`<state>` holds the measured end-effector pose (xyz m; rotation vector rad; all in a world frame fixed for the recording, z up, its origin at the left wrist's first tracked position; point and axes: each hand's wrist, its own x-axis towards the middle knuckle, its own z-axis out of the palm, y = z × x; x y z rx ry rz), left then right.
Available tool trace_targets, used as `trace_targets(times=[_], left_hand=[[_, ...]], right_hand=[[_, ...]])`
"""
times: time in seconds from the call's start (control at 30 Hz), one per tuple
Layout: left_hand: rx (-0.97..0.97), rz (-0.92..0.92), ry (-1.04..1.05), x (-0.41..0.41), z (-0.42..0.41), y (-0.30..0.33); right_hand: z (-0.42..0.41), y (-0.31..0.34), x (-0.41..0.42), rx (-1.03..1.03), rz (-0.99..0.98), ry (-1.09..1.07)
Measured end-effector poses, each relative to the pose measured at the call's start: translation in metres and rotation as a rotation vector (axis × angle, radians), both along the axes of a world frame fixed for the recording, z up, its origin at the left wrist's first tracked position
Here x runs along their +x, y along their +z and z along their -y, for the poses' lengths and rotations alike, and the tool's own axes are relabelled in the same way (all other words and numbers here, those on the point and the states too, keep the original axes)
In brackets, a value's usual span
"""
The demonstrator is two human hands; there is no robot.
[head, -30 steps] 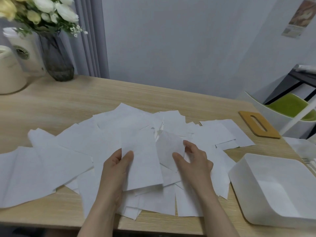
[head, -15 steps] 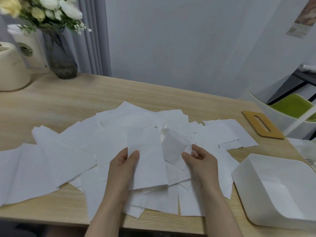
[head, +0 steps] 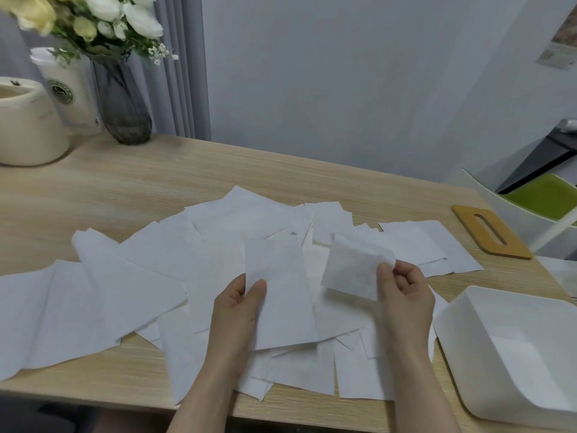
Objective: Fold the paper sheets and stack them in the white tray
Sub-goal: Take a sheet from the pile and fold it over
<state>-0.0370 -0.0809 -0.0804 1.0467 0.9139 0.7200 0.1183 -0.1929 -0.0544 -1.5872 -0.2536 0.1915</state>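
Note:
Several white paper sheets (head: 131, 285) lie scattered in an overlapping pile across the wooden table (head: 187, 182). My left hand (head: 237, 310) pinches the left edge of a long sheet (head: 281, 301) lying on top of the pile. My right hand (head: 402, 295) pinches the right corner of a small sheet (head: 352, 267) and holds it lifted above the pile. The white tray (head: 462, 345) stands at the right near the table's front edge, with one white sheet (head: 521, 364) lying flat inside it.
A dark glass vase with flowers (head: 121, 98), a paper cup (head: 70, 92) and a cream pot (head: 28, 123) stand at the back left. A flat wooden piece with a slot (head: 490, 232) lies at the right, beside a white rack with a green pad (head: 543, 198).
My right hand has picked up a small sheet from the middle of the pile and raised it to the right. My left hand keeps its hold on the long sheet.

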Motion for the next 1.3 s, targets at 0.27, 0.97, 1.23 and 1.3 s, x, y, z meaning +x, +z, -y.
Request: trace_targets(times=[0.27, 0.97, 1.23, 1.3], left_hand=[[-0.016, -0.006, -0.030, -0.001, -0.003, -0.001], [-0.018, 0.004, -0.036, 0.000, -0.004, -0.006], [-0.003, -0.015, -0.032, 0.001, -0.004, -0.005], [-0.001, -0.014, -0.033, 0.001, -0.004, -0.005]], right_hand=[[-0.003, 0.005, 0.015, 0.006, -0.586, 0.227], [0.001, 0.005, 0.006, 0.291, -0.368, 0.371], [0.005, 0.003, 0.007, 0.095, -0.493, 0.280], [0.005, 0.006, 0.006, 0.124, -0.553, 0.250]])
